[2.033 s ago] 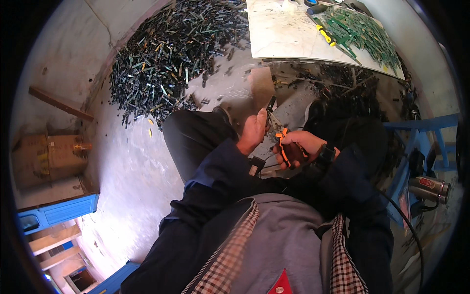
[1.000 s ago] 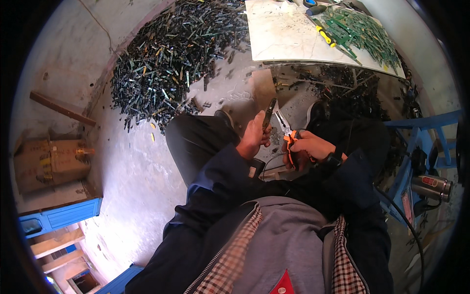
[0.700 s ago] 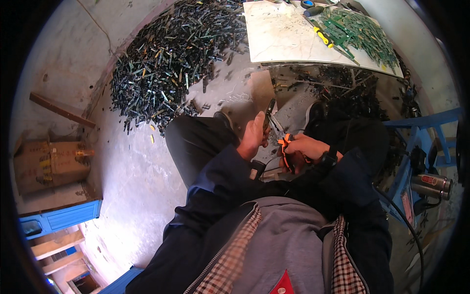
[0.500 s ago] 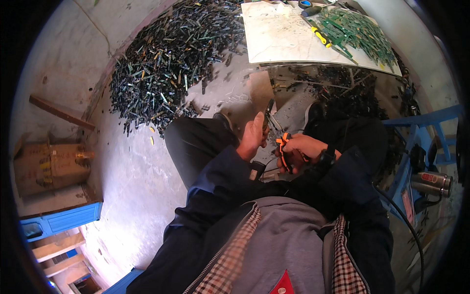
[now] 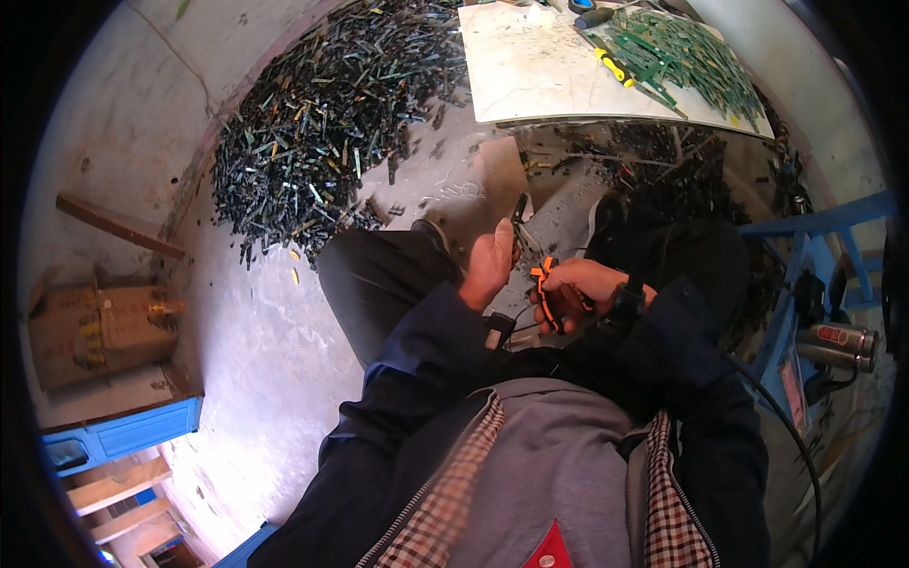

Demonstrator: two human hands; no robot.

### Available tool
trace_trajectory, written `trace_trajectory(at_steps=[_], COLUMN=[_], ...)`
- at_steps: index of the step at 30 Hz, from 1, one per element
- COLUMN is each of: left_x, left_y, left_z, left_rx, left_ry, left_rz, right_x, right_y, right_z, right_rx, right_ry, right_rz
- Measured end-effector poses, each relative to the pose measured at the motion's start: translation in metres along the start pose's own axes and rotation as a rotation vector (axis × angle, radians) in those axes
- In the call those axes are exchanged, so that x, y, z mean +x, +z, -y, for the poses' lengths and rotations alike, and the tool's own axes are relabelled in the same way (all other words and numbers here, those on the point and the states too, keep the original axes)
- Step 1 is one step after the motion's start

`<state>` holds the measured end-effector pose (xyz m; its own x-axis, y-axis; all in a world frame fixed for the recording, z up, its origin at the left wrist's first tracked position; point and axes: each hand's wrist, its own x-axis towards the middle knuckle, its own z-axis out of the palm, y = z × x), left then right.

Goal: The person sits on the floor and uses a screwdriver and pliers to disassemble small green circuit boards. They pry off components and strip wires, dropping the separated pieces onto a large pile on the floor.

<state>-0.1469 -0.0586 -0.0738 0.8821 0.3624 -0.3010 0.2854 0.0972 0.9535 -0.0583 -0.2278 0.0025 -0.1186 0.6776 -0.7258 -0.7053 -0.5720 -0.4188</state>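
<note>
Between my knees, my left hand point(image 5: 489, 265) is closed, thumb up, around a narrow dark strip point(image 5: 519, 206) whose upper end sticks out past the thumb. The strip resembles those in the dark heap, but its exact kind is too small to make out. Just to the right, my right hand point(image 5: 579, 284) is wrapped around orange-and-black handled pliers point(image 5: 543, 276). Their head lies close to the strip, and I cannot tell whether they touch. A small black box with a pale label point(image 5: 497, 331) and a thin cable is below my left hand.
A large heap of dark strips point(image 5: 303, 151) covers the floor at far left. A white board point(image 5: 521, 76) ahead carries green strips point(image 5: 682, 66) and a yellow-black screwdriver point(image 5: 614, 68). At right stand a blue chair point(image 5: 814, 227) and a steel flask point(image 5: 838, 347); at left, a cardboard box point(image 5: 104, 327).
The view has shifted slightly. Both hands stay nearly in place, still holding the strip and the pliers; the strip's visible end sits slightly lower.
</note>
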Motion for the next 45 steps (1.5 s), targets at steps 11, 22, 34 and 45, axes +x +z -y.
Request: trace_trajectory(at_steps=[11,22,34,45], left_x=[-0.001,-0.005,-0.003,0.001], left_y=[0.001,-0.001,0.001,0.002], left_z=[0.002,-0.005,-0.007,0.004], left_rx=[0.056,-0.012,0.043,0.078], left_ry=[-0.016,-0.017,-0.021,0.012], left_rz=[-0.027,0.004,0.004,-0.014], right_x=[-0.006,-0.003,-0.013,0.004], right_y=[-0.006,-0.008,0.001,-0.014], right_z=[0.003,0.004,0.005,-0.003], right_rx=[-0.119,-0.237,-0.165,-0.138], right_ry=[-0.056,-0.083,-0.083,-0.049], right_rz=[-0.045,-0.033,-0.073,-0.062])
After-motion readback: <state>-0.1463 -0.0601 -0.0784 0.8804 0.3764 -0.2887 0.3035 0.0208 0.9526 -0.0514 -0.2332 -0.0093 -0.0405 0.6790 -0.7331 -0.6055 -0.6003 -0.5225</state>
